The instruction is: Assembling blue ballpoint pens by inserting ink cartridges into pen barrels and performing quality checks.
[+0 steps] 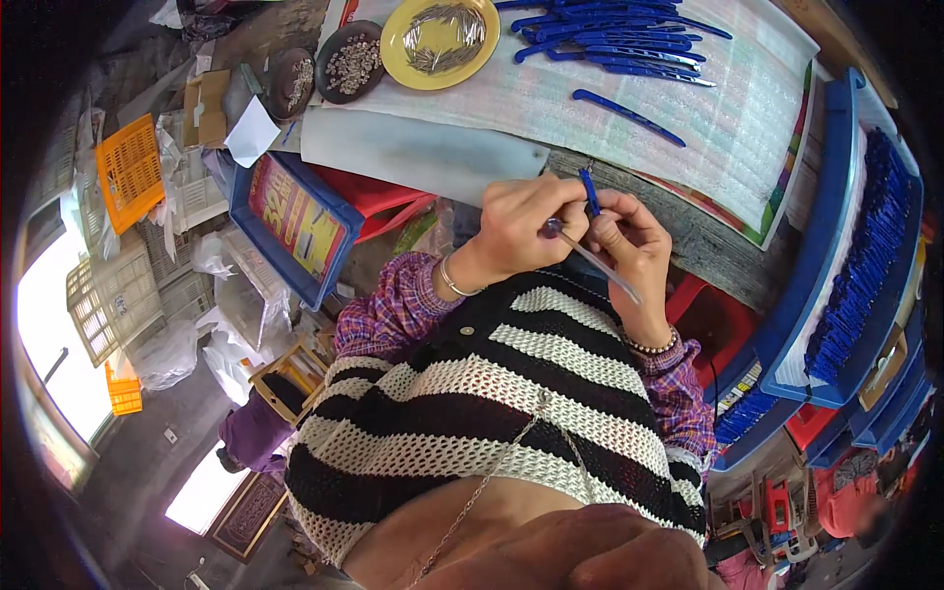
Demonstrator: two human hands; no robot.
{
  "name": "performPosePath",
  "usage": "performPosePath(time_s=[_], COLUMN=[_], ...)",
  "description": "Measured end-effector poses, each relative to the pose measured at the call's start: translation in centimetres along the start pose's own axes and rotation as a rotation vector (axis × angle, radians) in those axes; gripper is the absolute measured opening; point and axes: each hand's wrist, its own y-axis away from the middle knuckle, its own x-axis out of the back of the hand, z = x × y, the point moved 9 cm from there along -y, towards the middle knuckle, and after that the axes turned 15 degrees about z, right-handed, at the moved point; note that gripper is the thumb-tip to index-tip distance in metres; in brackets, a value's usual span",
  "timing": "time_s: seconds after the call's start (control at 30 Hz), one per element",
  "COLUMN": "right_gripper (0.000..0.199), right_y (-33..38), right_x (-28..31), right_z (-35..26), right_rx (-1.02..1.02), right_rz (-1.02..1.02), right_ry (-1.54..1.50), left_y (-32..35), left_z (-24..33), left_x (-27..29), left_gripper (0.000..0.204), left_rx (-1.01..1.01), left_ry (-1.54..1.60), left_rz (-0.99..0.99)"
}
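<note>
Both of my hands meet in front of my chest, just off the table's near edge. My left hand (526, 224) is closed in a fist around a slim, pale rod-like tool (612, 273), whose dark end shows beside the curled fingers. The rod slants down across the front of my right hand (637, 241). In my right hand's pinched fingers is a narrow blue plastic piece (590, 190), its upper end sticking up between the two hands. Fingers hide the rest of it. Whether the left fingertips touch the blue piece, I cannot tell.
Many blue slim pieces (619, 37) are heaped on the covered table (472, 116); one blue piece (629, 118) lies apart. A yellow dish (393, 44) holds metal pins. Two dark bowls (339, 96) hold small metal parts. Blue trays (834, 383) stand right, a blue crate (344, 231) left.
</note>
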Motion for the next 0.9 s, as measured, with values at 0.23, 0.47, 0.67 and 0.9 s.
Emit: performPosePath(time_s=[0.23,0.47,0.67,0.9], right_gripper=[0.018,0.016,0.017,0.016], right_y=[0.1,1.6,0.1,0.0], right_x=[0.3,-0.8,-0.2,-0.3], right_z=[-1.5,-5.3,-2.2,-1.5], right_rx=[0.229,0.823,0.202,0.106], right_rz=[0.085,0.048,0.022,0.047], right_ry=[0.155,0.474,0.117,0.076], left_y=[0.5,6.8,6.1,-0.7], left_z=[-2.6,-5.0,-4.7,1.2], left_x=[-1.2,-4.7,-4.2,-0.1], left_gripper=[0.009,0.018,0.011,0.016], left_rx=[0.383,1.720,1.538,-0.149], left_ry=[0.212,0.924,0.825,-0.050], left_rz=[-0.065,-0.364,-0.334,0.005])
